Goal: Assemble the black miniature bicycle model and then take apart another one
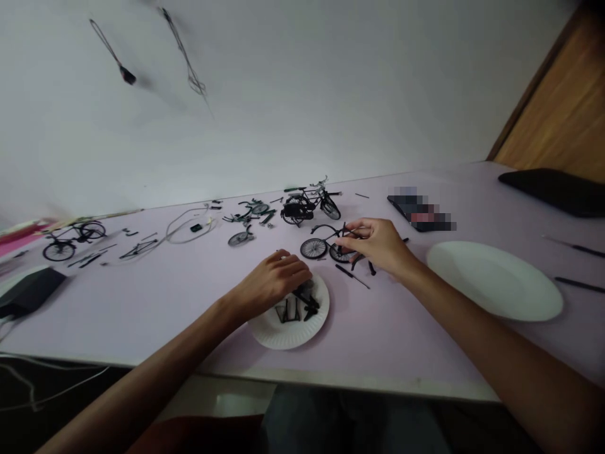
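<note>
My right hand pinches the dark frame of a miniature bicycle, its thumb and fingers closed near the seat end. The model's spoked wheels touch the table, and part of its rear is hidden behind my fingers. My left hand is over the far rim of a small white paper plate, with its fingers curled together; the fingertips are partly hidden and what they hold I cannot make out. Loose black bicycle parts lie on this plate. A small screwdriver rests on the table just below the bicycle.
A finished-looking miniature bicycle stands behind, another model bicycle at left. Loose parts and a cable lie between. To the right are a large white plate, a phone and a black flat object.
</note>
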Tool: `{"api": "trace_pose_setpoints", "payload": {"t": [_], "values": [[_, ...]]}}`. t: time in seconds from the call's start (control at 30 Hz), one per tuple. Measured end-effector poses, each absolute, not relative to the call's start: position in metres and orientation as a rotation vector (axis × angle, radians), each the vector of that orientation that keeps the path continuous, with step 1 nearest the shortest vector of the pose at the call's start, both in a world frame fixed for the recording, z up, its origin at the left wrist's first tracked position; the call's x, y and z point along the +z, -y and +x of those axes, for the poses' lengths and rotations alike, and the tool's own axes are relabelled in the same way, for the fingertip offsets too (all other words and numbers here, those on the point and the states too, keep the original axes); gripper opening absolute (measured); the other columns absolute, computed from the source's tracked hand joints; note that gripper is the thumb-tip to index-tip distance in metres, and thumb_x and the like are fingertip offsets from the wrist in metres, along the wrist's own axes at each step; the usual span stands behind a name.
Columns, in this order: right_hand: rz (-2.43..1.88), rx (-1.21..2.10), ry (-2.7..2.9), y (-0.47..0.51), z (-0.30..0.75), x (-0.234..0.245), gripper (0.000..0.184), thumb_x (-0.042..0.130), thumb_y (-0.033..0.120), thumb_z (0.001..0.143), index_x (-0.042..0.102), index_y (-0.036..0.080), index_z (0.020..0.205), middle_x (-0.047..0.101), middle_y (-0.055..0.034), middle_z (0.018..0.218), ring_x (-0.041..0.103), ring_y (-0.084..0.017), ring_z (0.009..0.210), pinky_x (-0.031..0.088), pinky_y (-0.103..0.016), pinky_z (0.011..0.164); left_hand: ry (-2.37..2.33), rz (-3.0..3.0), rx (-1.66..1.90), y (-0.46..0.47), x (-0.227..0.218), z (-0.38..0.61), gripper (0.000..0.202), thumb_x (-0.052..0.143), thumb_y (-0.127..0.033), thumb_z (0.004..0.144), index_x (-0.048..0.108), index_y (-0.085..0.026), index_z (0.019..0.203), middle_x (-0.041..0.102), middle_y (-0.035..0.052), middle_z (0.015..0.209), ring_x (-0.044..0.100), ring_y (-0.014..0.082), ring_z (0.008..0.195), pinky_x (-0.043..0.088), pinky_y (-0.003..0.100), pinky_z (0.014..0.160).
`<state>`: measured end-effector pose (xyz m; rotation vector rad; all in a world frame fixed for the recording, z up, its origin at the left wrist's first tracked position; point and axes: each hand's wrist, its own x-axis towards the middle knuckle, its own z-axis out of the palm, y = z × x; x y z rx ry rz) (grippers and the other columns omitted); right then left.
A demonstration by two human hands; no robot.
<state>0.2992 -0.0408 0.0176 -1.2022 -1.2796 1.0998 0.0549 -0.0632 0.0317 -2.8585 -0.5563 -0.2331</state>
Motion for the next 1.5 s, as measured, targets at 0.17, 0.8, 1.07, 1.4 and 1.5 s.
{"api": "trace_pose_setpoints", "payload": {"t": [0.17, 0.8, 1.07, 1.4, 1.5], "values": [[-1.201, 1.144, 1.318, 0.042, 0.295, 0.014, 0.027, 0.081, 0.018, 0.072, 0.063, 0.016, 0.091, 0.074, -0.0058, 0.079, 0.073, -0.019, 0.065, 0.059, -0.024, 0.046, 0.574, -2.864, -0.233, 0.059, 0.034, 0.051, 0.025, 0.039, -0.007, 0.099, 0.061, -0.011, 0.111, 0.067, 0.0134, 0.105, 0.062, 0.024, 0.096, 0.048, 0.042, 0.088], [-1.309, 1.702, 1.571, 0.073, 0.261, 0.015, 0.034, 0.081, 0.03, 0.074, 0.072, 0.022, 0.106, 0.076, -0.0036, 0.099, 0.073, -0.022, 0.091, 0.06, -0.028, 0.076, 0.998, -3.199, -1.555, 0.058, 0.035, 0.029, 0.016, 0.068, -0.007, 0.087, 0.072, -0.02, 0.097, 0.073, 0.006, 0.094, 0.069, 0.0182, 0.088, 0.059, 0.031, 0.075], [-1.242, 1.788, 1.49, 0.076, 0.26, 0.017, 0.03, 0.081, 0.024, 0.073, 0.072, 0.025, 0.102, 0.076, 0.0002, 0.097, 0.071, -0.017, 0.09, 0.057, -0.023, 0.076, 0.924, -3.295, -1.198, 0.053, 0.034, 0.029, 0.019, 0.062, -0.004, 0.089, 0.071, -0.018, 0.097, 0.071, 0.0059, 0.098, 0.067, 0.0145, 0.089, 0.057, 0.025, 0.077], [-1.205, 1.794, 1.475, 0.079, 0.262, 0.033, 0.02, 0.081, 0.028, 0.074, 0.073, 0.023, 0.092, 0.076, 0.001, 0.088, 0.072, -0.017, 0.085, 0.056, -0.022, 0.072, 1.03, -3.429, -1.168, 0.054, 0.036, 0.028, 0.022, 0.061, -0.005, 0.091, 0.07, -0.02, 0.106, 0.068, 0.0055, 0.107, 0.066, 0.0136, 0.095, 0.055, 0.024, 0.082], [-1.224, 1.783, 1.494, 0.08, 0.263, 0.036, 0.018, 0.079, 0.029, 0.076, 0.073, 0.024, 0.092, 0.075, 0.0016, 0.085, 0.071, -0.016, 0.083, 0.055, -0.022, 0.069, 1.163, -3.573, -1.314, 0.056, 0.037, 0.033, 0.018, 0.062, -0.007, 0.091, 0.071, -0.018, 0.102, 0.068, 0.0071, 0.105, 0.066, 0.0163, 0.097, 0.056, 0.028, 0.084]]}}
